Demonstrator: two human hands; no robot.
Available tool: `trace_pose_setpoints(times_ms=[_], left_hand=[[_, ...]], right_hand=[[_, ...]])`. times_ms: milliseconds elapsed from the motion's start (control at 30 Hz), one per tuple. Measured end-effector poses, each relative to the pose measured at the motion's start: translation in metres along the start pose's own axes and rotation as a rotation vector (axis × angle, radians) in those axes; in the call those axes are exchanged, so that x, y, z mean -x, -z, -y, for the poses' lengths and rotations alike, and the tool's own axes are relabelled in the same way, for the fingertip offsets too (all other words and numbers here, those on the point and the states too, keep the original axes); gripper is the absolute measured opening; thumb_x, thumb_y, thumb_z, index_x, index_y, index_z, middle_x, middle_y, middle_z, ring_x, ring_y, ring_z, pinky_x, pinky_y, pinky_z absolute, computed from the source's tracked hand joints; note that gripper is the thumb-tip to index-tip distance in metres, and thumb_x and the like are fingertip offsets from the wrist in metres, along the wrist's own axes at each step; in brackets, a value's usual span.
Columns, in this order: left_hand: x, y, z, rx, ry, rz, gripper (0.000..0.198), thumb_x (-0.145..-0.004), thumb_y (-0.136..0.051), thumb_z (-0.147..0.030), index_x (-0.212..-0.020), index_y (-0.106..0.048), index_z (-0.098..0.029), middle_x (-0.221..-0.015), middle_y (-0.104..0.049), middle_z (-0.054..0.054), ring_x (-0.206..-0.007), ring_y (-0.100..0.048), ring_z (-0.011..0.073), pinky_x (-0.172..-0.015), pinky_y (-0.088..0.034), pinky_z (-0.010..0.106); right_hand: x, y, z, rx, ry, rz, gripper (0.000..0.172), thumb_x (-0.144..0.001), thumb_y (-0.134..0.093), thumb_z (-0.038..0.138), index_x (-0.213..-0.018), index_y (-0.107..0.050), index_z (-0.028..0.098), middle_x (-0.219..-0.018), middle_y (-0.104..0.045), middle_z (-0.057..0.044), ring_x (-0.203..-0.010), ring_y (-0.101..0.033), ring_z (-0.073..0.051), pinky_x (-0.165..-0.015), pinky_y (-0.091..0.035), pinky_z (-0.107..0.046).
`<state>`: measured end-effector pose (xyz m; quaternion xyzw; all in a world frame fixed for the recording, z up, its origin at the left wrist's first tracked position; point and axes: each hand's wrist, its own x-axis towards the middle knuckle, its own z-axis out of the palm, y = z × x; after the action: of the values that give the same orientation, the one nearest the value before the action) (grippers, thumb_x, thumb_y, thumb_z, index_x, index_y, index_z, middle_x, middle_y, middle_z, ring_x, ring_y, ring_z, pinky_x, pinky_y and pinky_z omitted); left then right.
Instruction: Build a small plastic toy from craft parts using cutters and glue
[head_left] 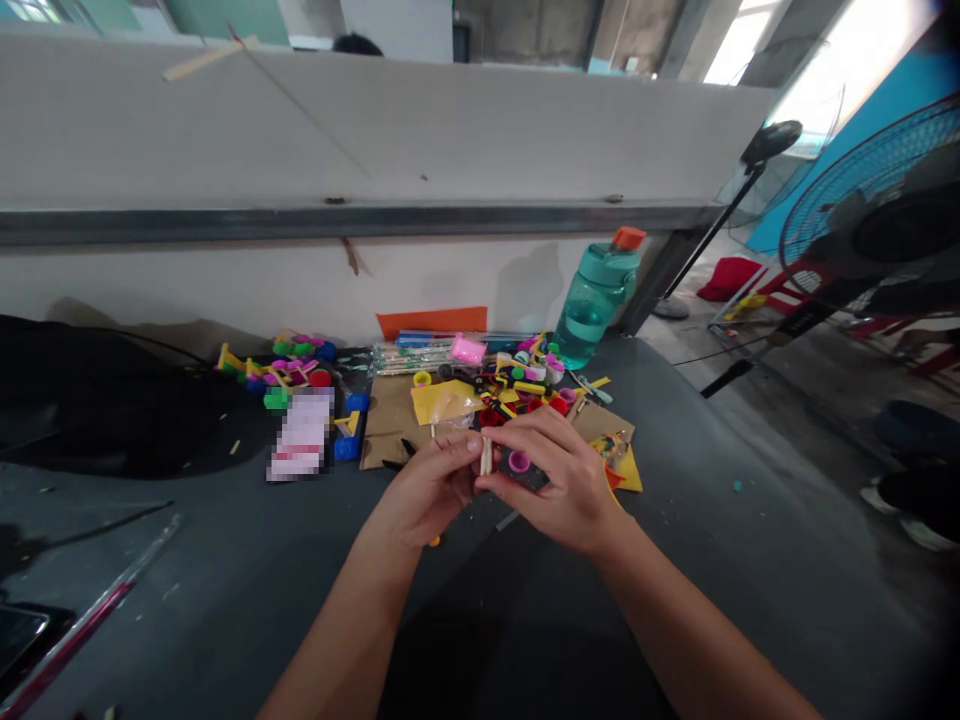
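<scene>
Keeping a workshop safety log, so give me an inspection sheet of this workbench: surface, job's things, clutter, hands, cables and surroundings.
Surface: dark grey tabletop, with small scraps scattered on it.
Job's things: pale wooden sticks and a dark piece bearing a pink cap.
Clutter: coloured plastic caps, brown cardboard, yellow paper, teal water bottle, black bag.
Hands: bare left hand and right hand, close together at the sticks.
Cables: thin black cord right of the table.
Surroundings: pedestal fan at right, red cloth beyond the table.
</scene>
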<state>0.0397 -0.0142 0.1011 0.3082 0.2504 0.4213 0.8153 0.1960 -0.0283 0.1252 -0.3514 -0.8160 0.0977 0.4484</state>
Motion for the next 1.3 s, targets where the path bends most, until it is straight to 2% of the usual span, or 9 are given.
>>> trace_pose_setpoints(times_ms=[300,667,833,1033,1167,1300], left_hand=[[-0.003,0.000,0.003,0.080,-0.030,-0.023,0.009,-0.069,-0.068,-0.019,-0.068,-0.067,-0.011,-0.064,-0.062,0.001,-0.060,-0.055,0.0063,-0.054,-0.041,0.014],[0.000,-0.007,0.001,-0.003,-0.045,-0.075,0.014,-0.069,-0.068,-0.022,-0.062,-0.064,-0.011,-0.058,-0.056,0.000,-0.054,-0.049,0.0058,-0.051,-0.038,0.016],[0.000,-0.012,0.000,-0.039,-0.093,-0.130,0.014,-0.071,-0.067,-0.026,-0.067,-0.067,-0.012,-0.064,-0.060,0.002,-0.059,-0.051,0.0077,-0.056,-0.039,0.018],[0.002,-0.015,-0.002,-0.256,-0.146,-0.200,0.014,-0.069,-0.068,-0.029,-0.069,-0.070,-0.015,-0.067,-0.064,0.002,-0.067,-0.053,0.0113,-0.066,-0.041,0.023],[0.003,-0.011,-0.003,-0.401,-0.200,-0.286,0.010,-0.067,-0.069,-0.027,-0.070,-0.071,-0.018,-0.068,-0.064,0.001,-0.067,-0.053,0.0111,-0.067,-0.040,0.022],[0.007,-0.006,-0.008,-0.480,-0.166,-0.300,0.013,-0.069,-0.068,-0.029,-0.074,-0.071,-0.018,-0.069,-0.065,0.001,-0.067,-0.054,0.0121,-0.066,-0.041,0.023]], right_hand=[[0.002,-0.002,-0.005,-0.014,0.033,-0.028,0.033,-0.075,-0.066,0.024,-0.106,-0.059,0.020,-0.089,-0.063,-0.005,-0.081,-0.056,-0.015,-0.076,-0.048,-0.034],[0.003,-0.003,-0.005,0.015,0.054,-0.056,0.032,-0.072,-0.069,0.024,-0.102,-0.060,0.019,-0.087,-0.064,-0.005,-0.079,-0.056,-0.016,-0.074,-0.048,-0.034],[0.004,-0.004,-0.006,0.062,0.043,-0.131,0.035,-0.070,-0.069,0.020,-0.104,-0.059,0.019,-0.088,-0.063,-0.005,-0.081,-0.057,-0.017,-0.074,-0.048,-0.034],[0.005,-0.004,-0.012,0.161,0.047,-0.244,0.033,-0.072,-0.068,0.024,-0.103,-0.059,0.022,-0.088,-0.062,-0.004,-0.083,-0.057,-0.018,-0.080,-0.046,-0.037],[0.004,-0.003,-0.012,0.164,0.029,-0.209,0.030,-0.072,-0.068,0.023,-0.101,-0.060,0.020,-0.088,-0.062,-0.005,-0.085,-0.057,-0.018,-0.082,-0.046,-0.037],[0.002,0.000,-0.010,0.105,-0.025,-0.159,0.035,-0.072,-0.067,0.026,-0.106,-0.059,0.020,-0.094,-0.062,-0.006,-0.089,-0.057,-0.019,-0.081,-0.047,-0.036]])
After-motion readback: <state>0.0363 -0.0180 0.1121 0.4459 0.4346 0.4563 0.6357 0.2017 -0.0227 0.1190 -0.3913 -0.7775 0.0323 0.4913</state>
